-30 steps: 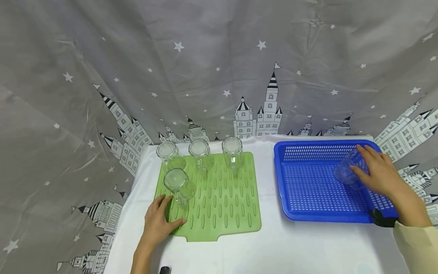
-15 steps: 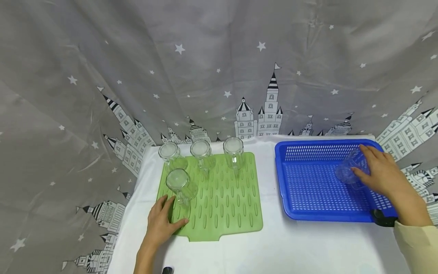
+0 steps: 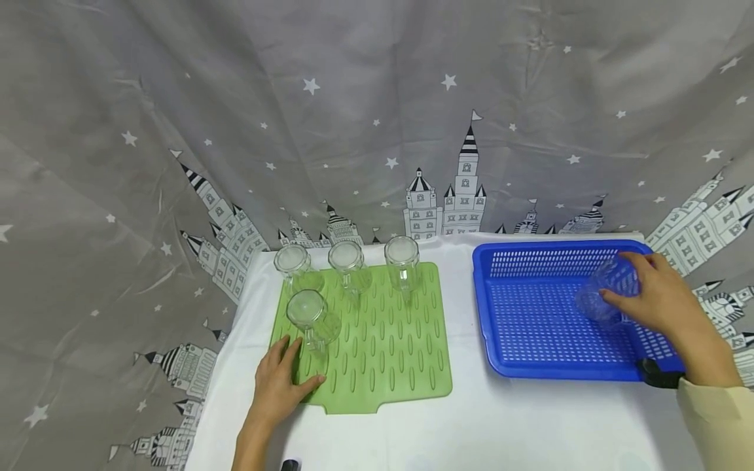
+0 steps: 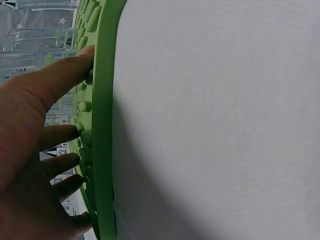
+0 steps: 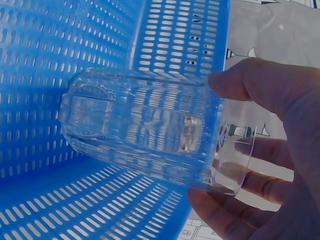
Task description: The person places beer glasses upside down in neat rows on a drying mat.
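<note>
My right hand holds a clear glass mug inside the blue basket. In the right wrist view, its thumb and fingers curl round the open rim end of that mug, whose base points at the mesh floor. My left hand rests at the near left corner of the green drying mat, fingers spread, thumb and fingertips on its ribs. Nearest to it is an upside-down glass mug. Behind stand a back left mug, a back middle mug and a back right mug, also upside down.
A white cloth covers the table under mat and basket. Close behind hangs a grey curtain printed with stars and castles. A black strap sits at my right wrist, over the basket's near rim.
The head view shifts slightly. My right hand's fingers shift a little on the rim of the mug in the basket. My left hand and the mugs on the mat keep their places.
</note>
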